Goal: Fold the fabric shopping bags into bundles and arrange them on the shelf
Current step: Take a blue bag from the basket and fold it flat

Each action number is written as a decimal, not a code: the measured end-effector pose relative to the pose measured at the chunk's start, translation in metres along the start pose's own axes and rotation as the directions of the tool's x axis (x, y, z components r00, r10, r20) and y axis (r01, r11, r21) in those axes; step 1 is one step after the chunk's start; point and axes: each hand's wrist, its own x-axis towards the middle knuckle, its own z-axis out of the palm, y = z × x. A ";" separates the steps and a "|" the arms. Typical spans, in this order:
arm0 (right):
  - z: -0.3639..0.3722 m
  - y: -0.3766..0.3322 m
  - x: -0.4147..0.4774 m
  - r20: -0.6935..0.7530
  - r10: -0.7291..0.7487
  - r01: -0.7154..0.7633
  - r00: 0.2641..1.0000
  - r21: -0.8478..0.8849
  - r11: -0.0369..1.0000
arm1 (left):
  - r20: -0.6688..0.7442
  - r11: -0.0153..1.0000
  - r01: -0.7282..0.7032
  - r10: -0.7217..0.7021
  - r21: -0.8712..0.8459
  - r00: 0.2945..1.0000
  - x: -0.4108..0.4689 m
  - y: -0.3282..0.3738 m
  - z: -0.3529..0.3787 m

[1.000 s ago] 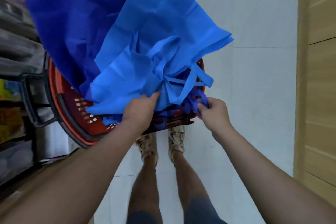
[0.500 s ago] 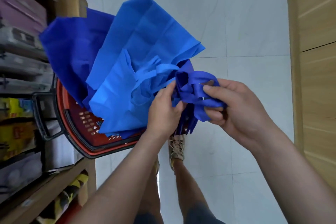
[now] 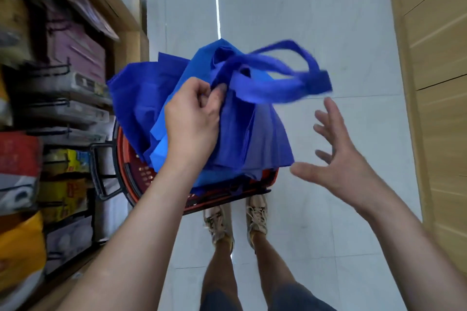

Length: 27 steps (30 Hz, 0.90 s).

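Head view: the right hand (image 3: 338, 159), which gripped the handles (image 3: 278, 81) half a second ago, has let go and is spread open just below them. The left hand (image 3: 192, 121) alone pinches the blue fabric bag (image 3: 252, 139) at its mouth, with the red basket (image 3: 141, 174) beneath that hand. Folding is judged not yet begun.

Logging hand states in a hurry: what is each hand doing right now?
Left hand: closed, pinching the blue fabric shopping bag.
Right hand: open, fingers spread, holding nothing.
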 end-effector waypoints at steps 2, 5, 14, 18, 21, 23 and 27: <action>0.008 -0.009 -0.010 0.140 -0.012 0.035 0.990 -0.162 0.986 | -0.021 0.994 0.042 -0.045 -0.096 0.999 0.008 0.024 -0.014; 0.021 -0.024 -0.018 0.051 -0.112 0.122 0.992 -0.249 0.961 | -0.013 0.955 0.119 -0.127 -0.272 0.992 0.016 0.052 -0.039; -0.004 -0.100 -0.020 -0.105 -0.464 0.413 0.880 -0.316 0.854 | 0.231 0.805 0.335 -0.251 -0.490 0.940 -0.014 0.088 -0.143; 0.002 -0.127 -0.035 -0.196 -0.588 0.448 0.785 -0.476 0.757 | 0.230 0.654 0.389 -0.319 -0.649 0.919 -0.045 0.102 -0.173; 0.001 -0.152 -0.057 -0.193 -0.557 0.421 0.808 -0.473 0.774 | 0.153 0.560 0.393 -0.426 -0.730 0.892 -0.061 0.104 -0.199; -0.001 -0.177 -0.073 -0.159 -0.500 0.409 0.852 -0.395 0.823 | 0.151 0.507 0.388 -0.447 -0.770 0.882 -0.071 0.101 -0.217; 0.010 -0.235 -0.106 -0.013 -0.481 0.451 0.876 -0.329 0.830 | 0.059 0.732 0.194 -0.206 -0.653 0.977 -0.117 0.110 -0.234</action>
